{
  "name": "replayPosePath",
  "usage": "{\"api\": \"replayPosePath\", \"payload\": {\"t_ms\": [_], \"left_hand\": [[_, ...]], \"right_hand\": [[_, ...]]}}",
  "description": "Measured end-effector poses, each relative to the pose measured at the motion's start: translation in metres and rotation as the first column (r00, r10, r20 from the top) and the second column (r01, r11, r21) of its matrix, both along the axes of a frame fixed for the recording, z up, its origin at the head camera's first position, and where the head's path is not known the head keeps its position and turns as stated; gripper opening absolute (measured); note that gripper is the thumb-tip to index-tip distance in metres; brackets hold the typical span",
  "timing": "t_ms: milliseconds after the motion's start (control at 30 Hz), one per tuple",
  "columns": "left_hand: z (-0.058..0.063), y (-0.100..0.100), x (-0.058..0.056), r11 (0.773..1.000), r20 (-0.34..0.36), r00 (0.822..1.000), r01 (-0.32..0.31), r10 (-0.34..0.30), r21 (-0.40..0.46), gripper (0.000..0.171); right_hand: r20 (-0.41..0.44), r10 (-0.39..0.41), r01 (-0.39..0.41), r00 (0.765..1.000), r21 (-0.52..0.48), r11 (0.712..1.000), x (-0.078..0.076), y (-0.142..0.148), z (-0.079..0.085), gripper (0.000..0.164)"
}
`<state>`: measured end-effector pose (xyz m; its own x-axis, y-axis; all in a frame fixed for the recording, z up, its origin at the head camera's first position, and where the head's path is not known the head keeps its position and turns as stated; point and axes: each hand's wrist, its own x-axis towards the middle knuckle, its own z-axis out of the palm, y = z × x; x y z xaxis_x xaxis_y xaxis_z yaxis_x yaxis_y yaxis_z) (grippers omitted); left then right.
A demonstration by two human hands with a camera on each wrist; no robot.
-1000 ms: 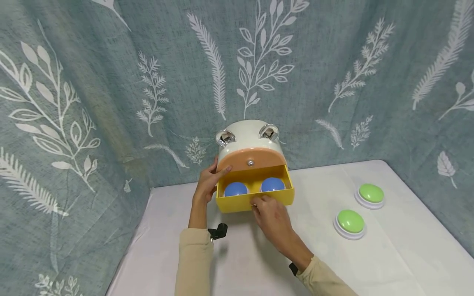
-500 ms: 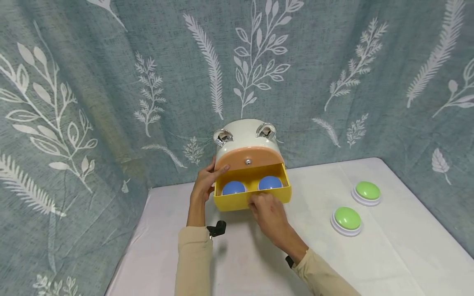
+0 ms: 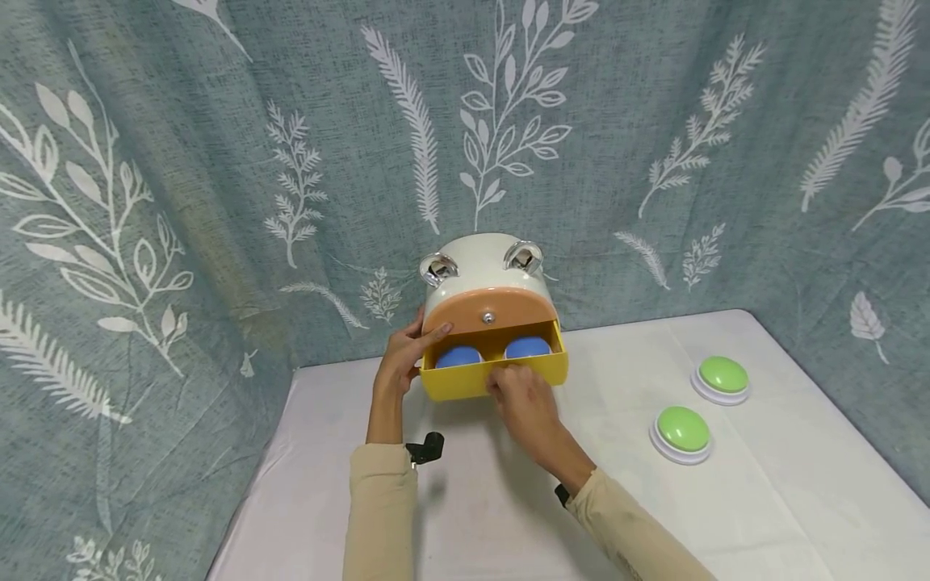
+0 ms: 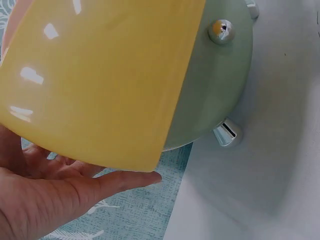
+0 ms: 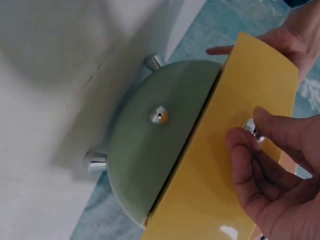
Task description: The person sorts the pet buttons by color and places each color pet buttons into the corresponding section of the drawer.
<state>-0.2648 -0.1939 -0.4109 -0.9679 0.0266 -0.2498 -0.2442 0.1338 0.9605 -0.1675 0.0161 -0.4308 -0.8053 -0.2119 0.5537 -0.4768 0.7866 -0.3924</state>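
Yellow drawer (image 3: 456, 382) has slid inward holding two blue domes (image 3: 528, 347), right grip (image 3: 526, 399) pinching its knob (image 5: 251, 128), left grip (image 3: 402, 355) spread against cabinet (image 3: 482, 262).

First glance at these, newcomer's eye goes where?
Probably the yellow drawer standing open in the white-shelled cabinet, mid-frame in the head view, with two blue domes inside and the right hand at its silver knob. Next, two green domes on white bases on the table, off to the right.
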Motion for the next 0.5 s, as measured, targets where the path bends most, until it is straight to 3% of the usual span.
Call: {"api": "replayPosePath", "payload": {"t_ms": [233,500], "left_hand": [[-0.002,-0.001,0.000,1.000,-0.007,1.000,-0.010,0.010,0.002,0.094],[-0.002,-0.002,0.003,1.000,-0.014,1.000,-0.020,0.020,0.006,0.092]], "right_hand": [[-0.006,0.006,-0.006,1.000,-0.014,1.000,-0.020,-0.002,0.000,0.025],[-0.074,0.023,-0.026,0.997,-0.040,0.999,-0.046,-0.006,-0.004,0.029]]}}
